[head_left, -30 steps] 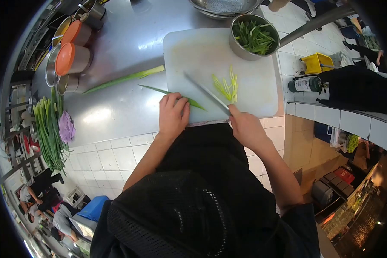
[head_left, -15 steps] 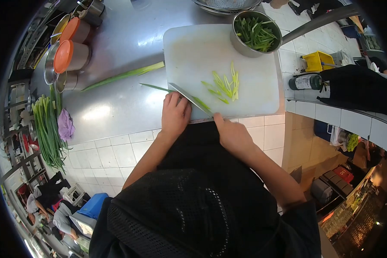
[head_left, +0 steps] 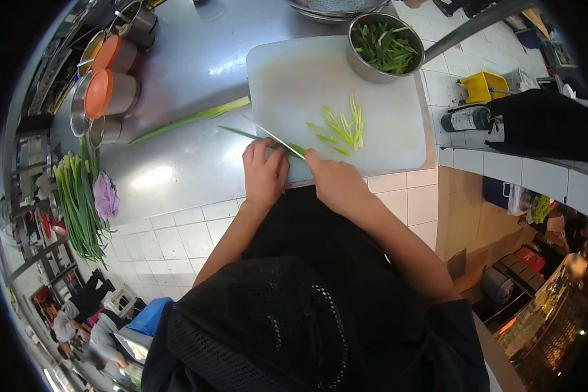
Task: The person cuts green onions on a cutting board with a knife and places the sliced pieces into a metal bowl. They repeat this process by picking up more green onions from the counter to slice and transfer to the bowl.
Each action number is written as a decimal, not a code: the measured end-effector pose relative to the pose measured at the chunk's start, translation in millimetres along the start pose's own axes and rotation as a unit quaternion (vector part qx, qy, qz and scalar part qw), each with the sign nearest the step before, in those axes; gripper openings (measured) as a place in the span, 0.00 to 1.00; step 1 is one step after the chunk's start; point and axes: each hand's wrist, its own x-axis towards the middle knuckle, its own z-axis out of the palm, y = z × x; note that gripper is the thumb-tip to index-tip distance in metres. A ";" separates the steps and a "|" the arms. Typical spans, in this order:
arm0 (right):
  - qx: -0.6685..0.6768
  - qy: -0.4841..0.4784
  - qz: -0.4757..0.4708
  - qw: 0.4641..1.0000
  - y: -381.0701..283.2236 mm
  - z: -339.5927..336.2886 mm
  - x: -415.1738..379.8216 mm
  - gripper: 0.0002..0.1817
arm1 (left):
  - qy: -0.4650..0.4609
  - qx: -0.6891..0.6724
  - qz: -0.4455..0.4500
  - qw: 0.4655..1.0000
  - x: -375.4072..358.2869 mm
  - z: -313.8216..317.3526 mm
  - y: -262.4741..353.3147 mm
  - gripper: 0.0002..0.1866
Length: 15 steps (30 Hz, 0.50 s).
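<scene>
My right hand is wrapped round the handle of a knife, whose blade slants up and left across a green scallion. With curled fingers, my left hand presses that scallion down at the lower left edge of the white cutting board. Cut pale green strips lie on the board to the right of the blade. A long scallion stalk rests on the steel table, its pale end at the board's edge.
A metal pot of cut greens stands at the board's top right corner. Orange-lidded containers, a scallion bunch and a purple cloth are at the left. Other people are at the lower left.
My right hand and the knife have moved left and slightly up, closer to my left hand. My left hand still holds the scallion down.
</scene>
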 end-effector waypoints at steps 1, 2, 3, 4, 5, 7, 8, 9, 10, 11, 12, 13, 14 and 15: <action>0.012 0.007 0.002 1.000 3.5 -4.9 3.3 0.15 | -0.001 -0.001 0.007 1.000 3.6 -0.7 1.5 0.18; 0.011 0.011 0.005 1.000 9.4 -10.8 -1.0 0.15 | 0.024 0.012 -0.031 0.999 5.8 -2.5 5.0 0.17; 0.031 0.025 0.005 0.999 19.2 -18.2 -9.5 0.14 | 0.048 0.025 -0.073 0.996 6.8 -3.8 7.4 0.17; 0.050 0.036 0.002 0.998 28.0 -25.0 -18.1 0.14 | 0.047 0.031 -0.075 0.996 8.1 -6.8 5.3 0.18; 0.049 0.032 -0.001 0.998 36.4 -32.0 -25.9 0.14 | 0.049 0.032 -0.079 0.995 9.0 -7.5 3.0 0.18; 0.005 -0.012 0.088 0.996 44.6 -43.3 -36.7 0.17 | 0.009 -0.028 -0.078 0.997 7.0 -9.6 -1.4 0.17; 0.005 -0.016 0.083 0.996 38.6 -48.5 -37.3 0.17 | 0.011 -0.026 -0.083 0.996 3.8 -11.3 -1.0 0.17; -0.015 -0.030 0.113 0.993 31.7 -56.5 -37.1 0.18 | -0.002 -0.030 -0.057 0.998 2.9 -11.1 0.5 0.16; -0.035 -0.043 0.145 0.988 24.6 -62.2 -38.4 0.18 | -0.016 -0.035 -0.028 0.999 2.1 -10.6 2.6 0.15; -0.033 -0.043 0.145 0.988 15.9 -63.2 -41.2 0.18 | -0.017 -0.035 -0.028 0.999 0.3 -9.0 5.7 0.15; -0.034 -0.047 0.117 0.991 5.0 -62.2 -44.4 0.19 | -0.024 -0.047 -0.020 0.998 -1.2 -6.3 9.7 0.14; -0.036 -0.050 0.089 0.994 -5.1 -62.0 -48.6 0.19 | -0.030 -0.060 -0.011 0.998 -2.1 -3.2 12.9 0.13; -0.048 -0.032 0.043 0.997 -14.0 -63.0 -55.1 0.20 | -0.017 -0.057 -0.008 0.998 -0.8 -2.9 16.5 0.13; -0.047 -0.033 0.047 0.997 -21.1 -64.9 -59.7 0.20 | -0.020 -0.060 -0.007 0.998 -1.4 -1.9 16.6 0.13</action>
